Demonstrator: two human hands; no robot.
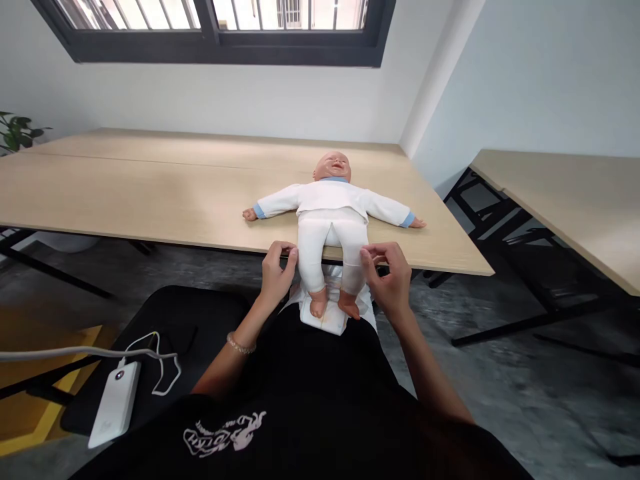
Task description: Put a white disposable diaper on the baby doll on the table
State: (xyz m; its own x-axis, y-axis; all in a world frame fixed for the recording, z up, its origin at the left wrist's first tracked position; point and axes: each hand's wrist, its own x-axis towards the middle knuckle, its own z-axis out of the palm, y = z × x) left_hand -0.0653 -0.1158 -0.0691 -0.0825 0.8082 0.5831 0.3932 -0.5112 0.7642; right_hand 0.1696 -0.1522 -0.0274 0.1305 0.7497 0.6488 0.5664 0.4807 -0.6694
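A baby doll lies on its back, head toward the wall and arms spread wide. It wears a white top with blue cuffs and white trousers. Its legs hang past the table's front edge, bare feet over my lap. My left hand has thumb and fingertips pinched at the outer side of the trouser leg on the left. On the other side, my right hand pinches the outer side of the other trouser leg near the knee. Beneath the feet, a white folded diaper rests on my lap.
The wooden table runs along the wall under a window. To my left, a black chair bears a white power bank with a cable. Another table stands to the right, across a gap.
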